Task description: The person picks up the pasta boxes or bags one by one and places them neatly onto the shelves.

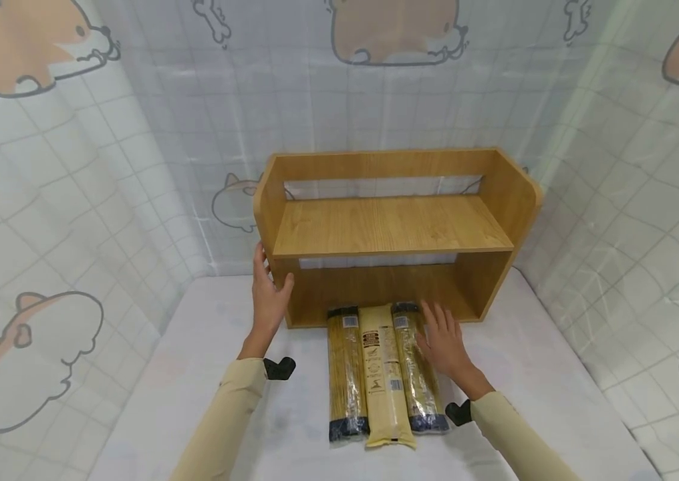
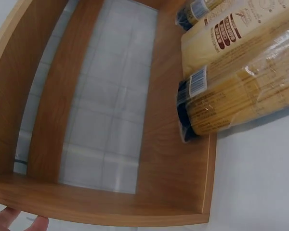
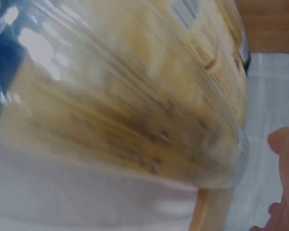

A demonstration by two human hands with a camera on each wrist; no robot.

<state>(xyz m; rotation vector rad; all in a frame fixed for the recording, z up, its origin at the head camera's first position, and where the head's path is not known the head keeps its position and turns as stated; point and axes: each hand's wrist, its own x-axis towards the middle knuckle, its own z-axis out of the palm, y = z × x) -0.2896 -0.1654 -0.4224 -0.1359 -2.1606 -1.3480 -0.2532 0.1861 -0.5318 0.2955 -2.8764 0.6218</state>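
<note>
At the left end of a two-tier, honey-brown wooden shelf [image 1: 393, 224], a person's left hand [image 1: 270, 304] grips the upright side panel, fingers on its outer face and thumb at the front edge. To the right of that grip, three long packs lie side by side on a white-covered tabletop [image 1: 294, 427], their far ends reaching just over the front edge of the lower board.

The nearest to the left hand is a clear plastic pack of straight yellow strands with dark-blue ends [image 1: 347, 374]; next comes an opaque pale-yellow pack with brown print [image 1: 383, 401]; farthest is a second clear pack with dark-blue ends [image 1: 420, 381]. The right hand [image 1: 446, 344], fingers extended and grasping nothing, is at that farthest pack's right side; whether it touches cannot be told.

The head view takes in all three packs from end to end, including a barcode near the pale-yellow pack's near end. The left wrist view adds rows of dark print along the side of the pack nearest the left hand and white characters in brown ovals on the middle one. The right wrist view, partly blurred, reveals dark marks low on the farthest pack's side.
</note>
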